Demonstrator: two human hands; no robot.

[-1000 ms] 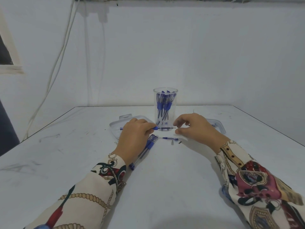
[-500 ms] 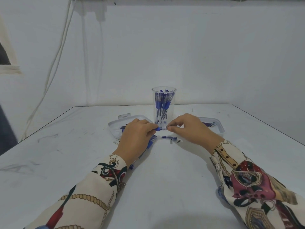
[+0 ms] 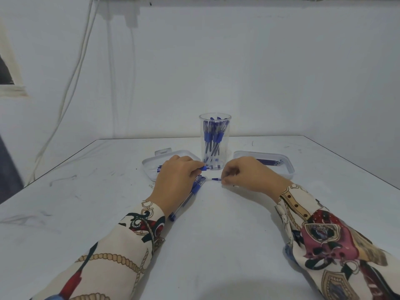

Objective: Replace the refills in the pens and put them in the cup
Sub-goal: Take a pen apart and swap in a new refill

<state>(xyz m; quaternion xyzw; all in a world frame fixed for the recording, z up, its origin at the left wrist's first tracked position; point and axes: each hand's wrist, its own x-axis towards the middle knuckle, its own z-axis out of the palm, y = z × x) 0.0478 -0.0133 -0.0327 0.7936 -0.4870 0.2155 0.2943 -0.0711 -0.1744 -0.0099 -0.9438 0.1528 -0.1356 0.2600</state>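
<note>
Head view, near to far: spare pens (image 3: 186,200) lie under the left hand (image 3: 175,182), whose fingers curl round a pen barrel (image 3: 203,168). Right hand (image 3: 249,175) pinches a small blue tip piece (image 3: 216,179) on the table (image 3: 205,245). Parts look light, stiff and slippery; hold the ribbed grip. Farther, the cup (image 3: 215,141) stands between two trays.

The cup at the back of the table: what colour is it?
Clear, see-through cup; best in the head view.
</note>
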